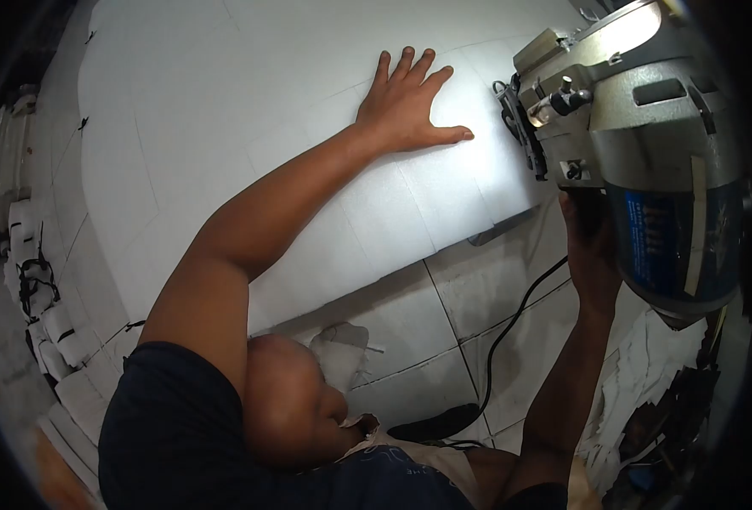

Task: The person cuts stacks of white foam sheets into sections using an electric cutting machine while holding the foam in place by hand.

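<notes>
My left hand (400, 115) lies flat with fingers spread on a large white sheet (299, 161), which has faint lines and looks like foam or fabric. To its right stands a metal electric cloth cutting machine (576, 127) with a rounded motor housing (673, 238) that carries a blue label. My right hand (594, 255) is wrapped around the black handle below the machine's body; the motor partly hides its fingers. Light from the machine falls on the sheet's right edge. The blade is not clearly visible.
A black cable (512, 327) hangs in a curve over the tiled floor (410, 340). White scraps (661, 365) are heaped at the lower right. Bundles tied with black strips (45, 297) lie along the left, and a pale scrap (339, 348) is below the sheet's edge.
</notes>
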